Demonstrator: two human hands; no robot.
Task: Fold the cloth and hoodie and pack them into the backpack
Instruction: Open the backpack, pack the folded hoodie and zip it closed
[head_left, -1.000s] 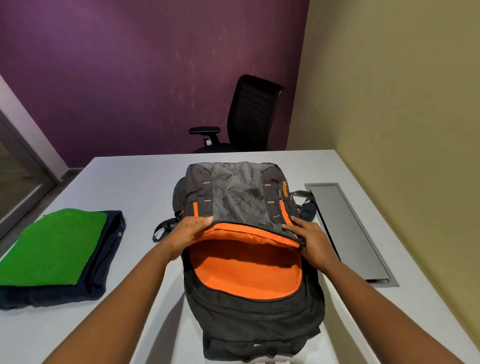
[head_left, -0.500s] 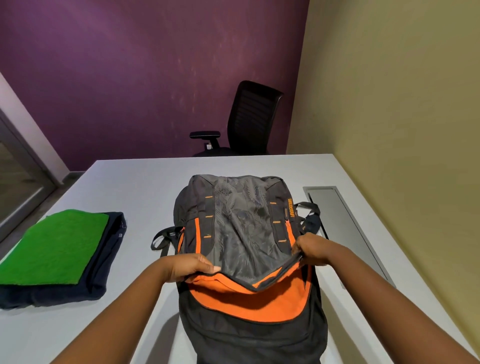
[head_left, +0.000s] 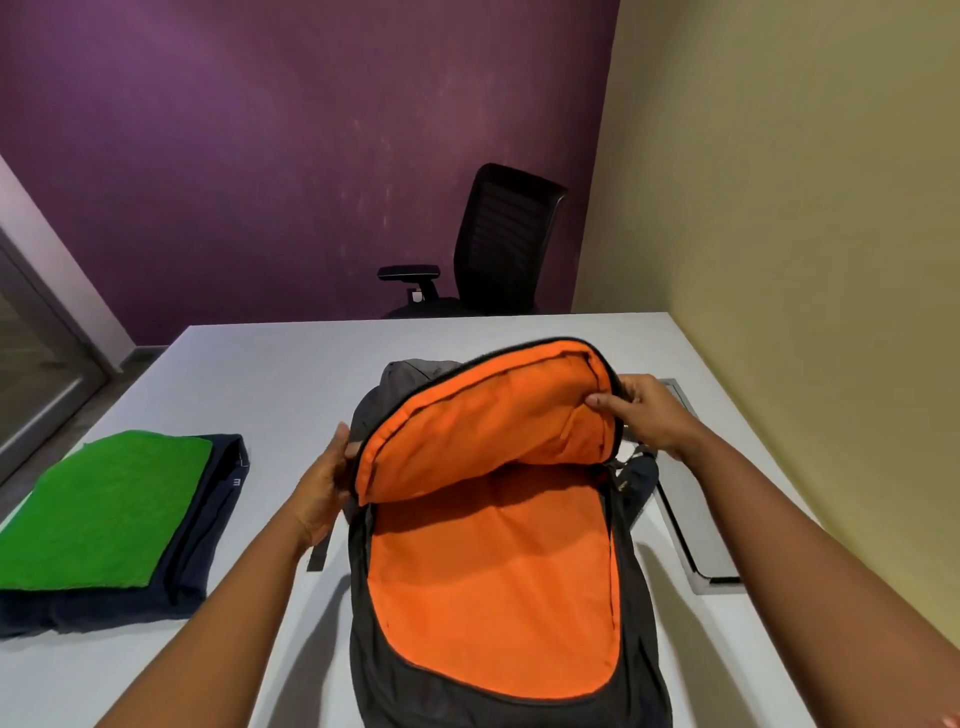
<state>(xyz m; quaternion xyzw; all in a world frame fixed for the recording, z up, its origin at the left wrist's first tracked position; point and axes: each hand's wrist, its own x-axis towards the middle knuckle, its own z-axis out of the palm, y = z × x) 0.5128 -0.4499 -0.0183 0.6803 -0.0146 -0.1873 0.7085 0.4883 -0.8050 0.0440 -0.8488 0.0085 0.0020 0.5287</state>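
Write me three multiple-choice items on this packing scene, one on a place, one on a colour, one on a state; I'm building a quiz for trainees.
1. Where does the green cloth lie?
A. Inside the backpack
B. On the folded dark hoodie
C. On the chair

2. What colour is the lining of the backpack?
A. Orange
B. Blue
C. White

3. What state is the backpack's main compartment in?
A. Zipped shut
B. Packed with clothes
C. Held open, nothing visible inside

Key: 1 B, the cloth sits atop the hoodie at the table's left. 2 A, orange shows across flap and interior. 3 C, the left hand and right hand hold the flap up over bare lining.
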